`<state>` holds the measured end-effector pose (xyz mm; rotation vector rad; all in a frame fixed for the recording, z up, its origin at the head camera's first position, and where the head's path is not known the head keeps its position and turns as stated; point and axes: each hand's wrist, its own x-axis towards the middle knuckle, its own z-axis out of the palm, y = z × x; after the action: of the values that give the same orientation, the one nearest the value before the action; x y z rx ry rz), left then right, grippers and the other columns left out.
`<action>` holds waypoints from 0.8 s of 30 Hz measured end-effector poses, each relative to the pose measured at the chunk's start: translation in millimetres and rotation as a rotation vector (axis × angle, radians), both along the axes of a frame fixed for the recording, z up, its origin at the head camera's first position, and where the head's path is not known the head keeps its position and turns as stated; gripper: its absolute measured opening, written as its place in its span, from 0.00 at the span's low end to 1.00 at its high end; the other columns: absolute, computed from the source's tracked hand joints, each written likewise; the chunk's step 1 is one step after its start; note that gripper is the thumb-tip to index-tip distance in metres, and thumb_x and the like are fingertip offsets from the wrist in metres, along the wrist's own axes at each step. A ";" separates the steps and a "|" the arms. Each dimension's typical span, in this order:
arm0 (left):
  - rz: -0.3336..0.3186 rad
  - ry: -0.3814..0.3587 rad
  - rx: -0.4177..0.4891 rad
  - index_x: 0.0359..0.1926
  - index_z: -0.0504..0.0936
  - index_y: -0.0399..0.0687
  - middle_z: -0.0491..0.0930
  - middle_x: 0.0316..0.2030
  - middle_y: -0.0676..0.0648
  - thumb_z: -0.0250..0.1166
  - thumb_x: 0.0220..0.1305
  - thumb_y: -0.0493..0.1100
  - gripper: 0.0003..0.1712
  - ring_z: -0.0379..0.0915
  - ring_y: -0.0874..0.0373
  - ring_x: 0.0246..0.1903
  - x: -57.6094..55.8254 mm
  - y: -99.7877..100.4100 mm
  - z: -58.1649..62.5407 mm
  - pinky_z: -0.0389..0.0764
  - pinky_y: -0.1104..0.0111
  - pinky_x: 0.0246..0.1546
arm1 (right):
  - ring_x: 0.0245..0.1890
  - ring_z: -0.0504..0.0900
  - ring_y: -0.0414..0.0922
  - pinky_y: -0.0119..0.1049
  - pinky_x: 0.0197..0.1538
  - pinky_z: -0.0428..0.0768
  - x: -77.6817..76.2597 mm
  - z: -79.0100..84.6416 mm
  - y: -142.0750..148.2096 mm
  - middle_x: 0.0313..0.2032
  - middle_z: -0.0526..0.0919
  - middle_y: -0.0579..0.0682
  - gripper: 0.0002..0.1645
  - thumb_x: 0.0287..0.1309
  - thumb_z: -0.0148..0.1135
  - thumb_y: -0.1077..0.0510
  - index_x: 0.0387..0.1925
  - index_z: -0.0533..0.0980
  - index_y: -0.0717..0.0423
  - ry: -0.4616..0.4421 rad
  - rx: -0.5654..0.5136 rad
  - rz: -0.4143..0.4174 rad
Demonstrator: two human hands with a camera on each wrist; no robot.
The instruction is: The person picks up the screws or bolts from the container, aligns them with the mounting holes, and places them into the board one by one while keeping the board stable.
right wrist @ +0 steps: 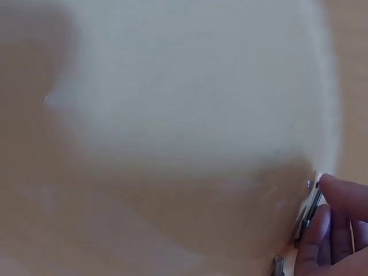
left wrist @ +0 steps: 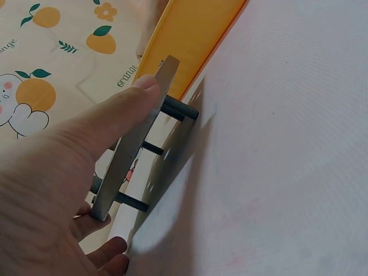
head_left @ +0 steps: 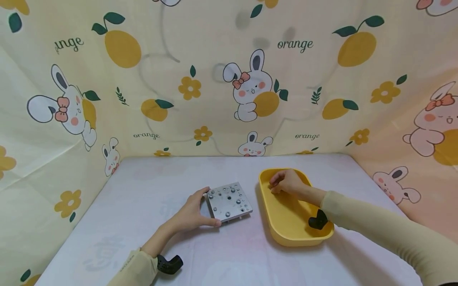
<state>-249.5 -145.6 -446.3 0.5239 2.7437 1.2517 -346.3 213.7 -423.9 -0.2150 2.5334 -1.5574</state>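
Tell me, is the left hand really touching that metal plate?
Touching. The left wrist view shows the left hand gripping the metal plate, its thumb against one edge.

right hand (right wrist: 336,227) cropped in wrist view, left sleeve (head_left: 136,269) cropped

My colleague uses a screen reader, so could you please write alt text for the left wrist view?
A person's left hand holds a metal plate between thumb and fingers, dark threaded bolts sticking out of one face toward a white surface. Beyond it are part of a yellow tray and an orange-printed cloth.
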 end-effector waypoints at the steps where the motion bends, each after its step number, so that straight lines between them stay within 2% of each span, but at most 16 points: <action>1: -0.001 0.003 0.001 0.76 0.53 0.42 0.59 0.70 0.38 0.83 0.36 0.61 0.71 0.53 0.41 0.69 -0.4 -0.1 -0.1 0.56 0.45 0.66 | 0.29 0.81 0.45 0.32 0.30 0.81 -0.4 0.0 0.1 0.32 0.85 0.63 0.16 0.41 0.73 0.78 0.35 0.79 0.76 0.007 -0.002 0.003; 6: 0.002 0.008 -0.006 0.76 0.52 0.42 0.58 0.70 0.38 0.83 0.36 0.62 0.72 0.53 0.41 0.69 -1.2 -0.1 -0.7 0.56 0.45 0.66 | 0.28 0.82 0.46 0.32 0.31 0.82 -0.9 -0.3 -0.3 0.32 0.85 0.63 0.15 0.41 0.72 0.79 0.35 0.79 0.77 -0.002 -0.016 0.028; 11: 0.001 -0.003 -0.007 0.76 0.52 0.43 0.57 0.71 0.37 0.82 0.36 0.63 0.72 0.52 0.41 0.69 -0.6 -0.2 -2.1 0.56 0.44 0.66 | 0.29 0.85 0.47 0.34 0.34 0.84 -0.8 -3.5 1.0 0.31 0.86 0.63 0.12 0.42 0.72 0.78 0.33 0.81 0.75 -0.057 -0.010 0.094; 15: -0.002 0.000 0.002 0.76 0.53 0.43 0.58 0.71 0.38 0.82 0.36 0.62 0.71 0.52 0.41 0.69 -0.4 -0.4 -3.1 0.56 0.44 0.66 | 0.30 0.85 0.47 0.34 0.36 0.84 -1.3 -5.3 2.5 0.32 0.86 0.63 0.12 0.43 0.74 0.75 0.33 0.81 0.73 -0.062 -0.011 0.140; 19: -0.003 0.013 0.010 0.76 0.54 0.43 0.59 0.70 0.38 0.83 0.36 0.62 0.71 0.52 0.42 0.69 -0.9 -0.7 -3.9 0.56 0.46 0.67 | 0.31 0.85 0.47 0.33 0.38 0.84 -1.3 -5.2 2.2 0.32 0.86 0.62 0.12 0.44 0.75 0.72 0.34 0.82 0.72 -0.043 0.005 0.163; 24: -0.005 0.015 0.013 0.76 0.53 0.42 0.59 0.70 0.38 0.82 0.35 0.62 0.71 0.52 0.42 0.69 -1.8 -0.8 -3.6 0.56 0.45 0.67 | 0.30 0.84 0.44 0.31 0.36 0.83 -2.5 -5.2 1.3 0.31 0.87 0.56 0.11 0.44 0.77 0.68 0.33 0.84 0.68 0.012 0.084 0.195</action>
<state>-251.3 -146.4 -449.9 0.5433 2.7463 1.2704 -348.8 215.0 -429.2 -0.4470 2.4942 -1.3780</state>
